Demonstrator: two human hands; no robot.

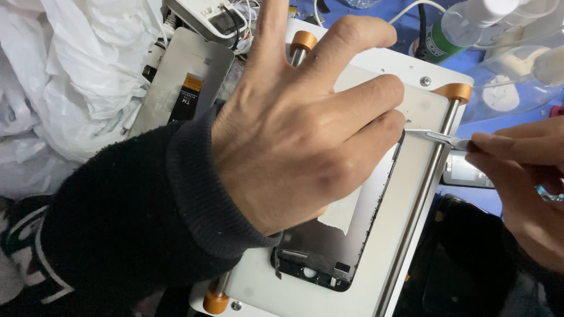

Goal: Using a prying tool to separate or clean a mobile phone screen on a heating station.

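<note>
My left hand (305,123), in a black sleeve, presses flat with spread fingers on a phone screen panel (335,246) lying back-side up on a white plate (411,194) with two metal rods and orange end caps. My right hand (523,176) comes in from the right and pinches a thin metal blade tool (437,138). The blade tip touches the panel's upper right edge next to my left fingertips. Most of the panel is hidden under my left hand.
Another screen panel with a black flex cable (188,82) lies at upper left beside crumpled white plastic bags (76,76). A green-and-white bottle (464,26), cables and a clear container sit at upper right. A dark object (464,264) lies at lower right.
</note>
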